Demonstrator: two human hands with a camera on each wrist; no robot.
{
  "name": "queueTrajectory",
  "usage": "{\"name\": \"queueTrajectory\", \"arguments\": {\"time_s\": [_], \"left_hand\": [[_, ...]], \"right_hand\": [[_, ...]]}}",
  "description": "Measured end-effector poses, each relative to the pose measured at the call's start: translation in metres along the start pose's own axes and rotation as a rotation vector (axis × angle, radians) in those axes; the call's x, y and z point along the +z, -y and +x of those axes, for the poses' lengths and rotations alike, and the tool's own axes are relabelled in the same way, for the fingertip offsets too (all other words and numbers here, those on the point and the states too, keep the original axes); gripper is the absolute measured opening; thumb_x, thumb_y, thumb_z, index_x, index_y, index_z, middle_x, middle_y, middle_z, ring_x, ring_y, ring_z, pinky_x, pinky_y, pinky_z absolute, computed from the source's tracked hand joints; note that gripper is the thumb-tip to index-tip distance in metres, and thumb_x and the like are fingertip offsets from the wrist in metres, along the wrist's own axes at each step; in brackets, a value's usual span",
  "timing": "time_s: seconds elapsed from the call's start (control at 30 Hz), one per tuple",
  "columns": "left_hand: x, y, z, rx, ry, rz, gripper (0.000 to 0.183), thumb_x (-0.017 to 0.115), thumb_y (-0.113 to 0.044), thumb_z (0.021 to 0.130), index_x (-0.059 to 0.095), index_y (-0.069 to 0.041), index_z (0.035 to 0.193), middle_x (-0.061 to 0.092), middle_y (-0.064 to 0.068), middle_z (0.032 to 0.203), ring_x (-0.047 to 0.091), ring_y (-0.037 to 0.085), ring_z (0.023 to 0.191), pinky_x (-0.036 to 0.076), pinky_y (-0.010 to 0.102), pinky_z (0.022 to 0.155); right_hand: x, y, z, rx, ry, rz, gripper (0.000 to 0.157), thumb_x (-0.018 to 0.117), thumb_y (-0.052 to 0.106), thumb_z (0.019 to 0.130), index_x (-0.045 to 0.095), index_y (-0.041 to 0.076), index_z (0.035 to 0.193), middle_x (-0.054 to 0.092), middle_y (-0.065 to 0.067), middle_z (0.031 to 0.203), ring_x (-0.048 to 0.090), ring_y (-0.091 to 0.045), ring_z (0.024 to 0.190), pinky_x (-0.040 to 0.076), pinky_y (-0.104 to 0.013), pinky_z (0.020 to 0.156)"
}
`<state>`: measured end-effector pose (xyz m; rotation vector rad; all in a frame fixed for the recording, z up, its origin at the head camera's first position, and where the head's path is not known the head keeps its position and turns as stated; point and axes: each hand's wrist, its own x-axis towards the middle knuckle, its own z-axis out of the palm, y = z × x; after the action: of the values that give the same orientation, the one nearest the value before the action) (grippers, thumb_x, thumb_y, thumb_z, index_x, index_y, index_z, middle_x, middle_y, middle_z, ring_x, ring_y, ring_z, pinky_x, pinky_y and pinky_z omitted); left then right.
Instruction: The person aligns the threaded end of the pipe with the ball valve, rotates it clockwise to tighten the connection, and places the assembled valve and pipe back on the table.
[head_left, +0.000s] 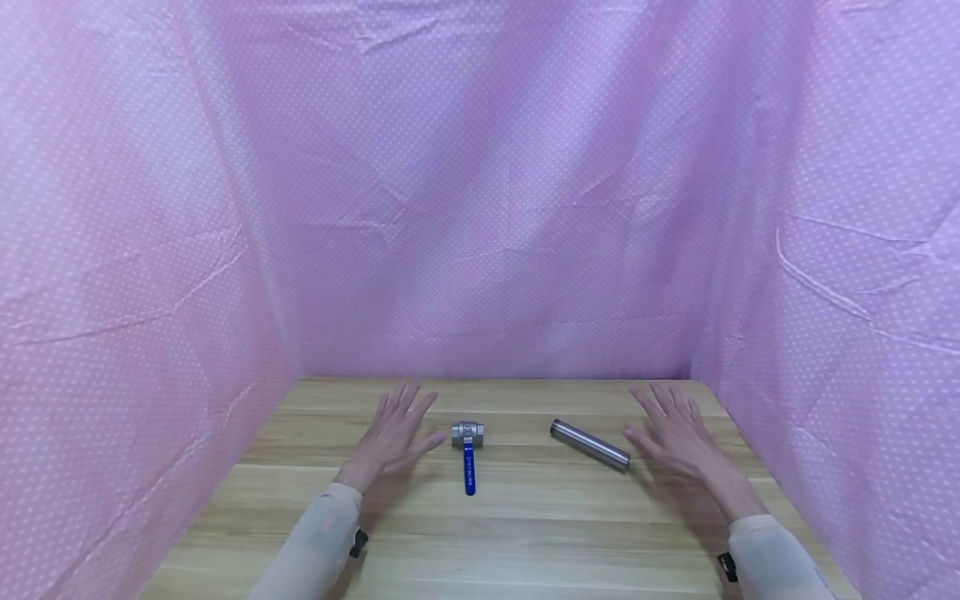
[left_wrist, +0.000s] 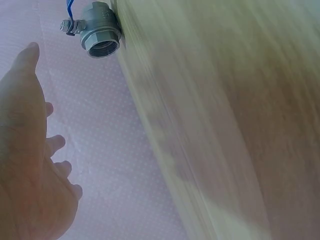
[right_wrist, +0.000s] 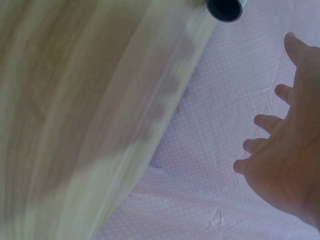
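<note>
A metal ball valve [head_left: 467, 434] with a blue lever handle [head_left: 469, 469] lies on the wooden table, its handle toward the person. Just left of it, my left hand [head_left: 392, 442] is spread over the table with nothing in it. In the left wrist view the valve's threaded opening [left_wrist: 103, 48] shows beyond the thumb. To the right lies a short steel pipe [head_left: 590, 445], slanting down to the right. My right hand [head_left: 678, 442], fingers spread and holding nothing, hovers right of the pipe. The pipe's hollow end [right_wrist: 225, 9] appears at the top of the right wrist view.
The light wooden table [head_left: 525, 533] carries the valve and the pipe. Pink dotted cloth [head_left: 495, 208] hangs behind the table and along both sides. Both forearms wear pale sleeves [head_left: 318, 533], with a small black device [head_left: 359, 543] at each wrist.
</note>
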<state>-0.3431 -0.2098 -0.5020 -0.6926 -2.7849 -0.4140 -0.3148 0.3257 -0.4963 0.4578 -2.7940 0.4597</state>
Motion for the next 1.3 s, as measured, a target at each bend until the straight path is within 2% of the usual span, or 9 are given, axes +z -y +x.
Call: {"name": "queueTrajectory", "arguments": {"time_s": [0.33, 0.5, 0.73, 1.03, 1.3], "left_hand": [[0.001, -0.006, 0.002, -0.012, 0.032, -0.029, 0.084, 0.066, -0.058, 0.11, 0.038, -0.014, 0.176, 0.019, 0.022, 0.188, 0.014, 0.052, 0.175, 0.01, 0.078, 0.142], [0.003, -0.012, 0.005, -0.015, 0.055, -0.062, 0.084, 0.066, -0.057, 0.111, 0.036, -0.014, 0.177, 0.018, 0.023, 0.188, 0.014, 0.053, 0.175, 0.007, 0.075, 0.143], [0.007, -0.018, 0.008, -0.024, 0.078, -0.094, 0.085, 0.062, -0.06, 0.112, 0.033, -0.015, 0.178, 0.018, 0.024, 0.188, 0.013, 0.051, 0.176, 0.011, 0.076, 0.144], [0.014, -0.025, 0.01, -0.051, 0.12, -0.187, 0.088, 0.056, -0.064, 0.113, 0.022, -0.021, 0.182, 0.012, 0.017, 0.191, 0.009, 0.045, 0.178, 0.003, 0.069, 0.146], [0.019, -0.032, 0.013, -0.055, 0.144, -0.208, 0.089, 0.055, -0.067, 0.112, 0.019, -0.025, 0.182, 0.014, 0.016, 0.191, 0.012, 0.041, 0.178, 0.008, 0.07, 0.146]], "right_hand": [[0.006, 0.005, -0.002, -0.037, -0.003, 0.018, 0.08, 0.07, 0.045, 0.11, 0.041, 0.005, 0.172, 0.029, -0.04, 0.178, 0.02, -0.075, 0.162, 0.014, -0.092, 0.131], [0.008, 0.01, -0.002, -0.055, -0.002, 0.061, 0.079, 0.07, 0.043, 0.11, 0.04, 0.004, 0.173, 0.031, -0.041, 0.177, 0.022, -0.074, 0.162, 0.014, -0.092, 0.131], [0.01, 0.016, -0.003, -0.044, 0.039, 0.131, 0.08, 0.067, 0.043, 0.112, 0.035, 0.007, 0.176, 0.026, -0.037, 0.181, 0.015, -0.071, 0.165, 0.01, -0.089, 0.134], [0.015, 0.02, -0.003, -0.038, 0.071, 0.187, 0.082, 0.067, 0.047, 0.112, 0.034, 0.009, 0.177, 0.025, -0.037, 0.181, 0.014, -0.071, 0.166, 0.009, -0.089, 0.135], [0.018, 0.023, -0.005, -0.031, 0.115, 0.209, 0.083, 0.067, 0.049, 0.112, 0.034, 0.008, 0.176, 0.025, -0.036, 0.181, 0.014, -0.07, 0.167, 0.009, -0.087, 0.136]]}}
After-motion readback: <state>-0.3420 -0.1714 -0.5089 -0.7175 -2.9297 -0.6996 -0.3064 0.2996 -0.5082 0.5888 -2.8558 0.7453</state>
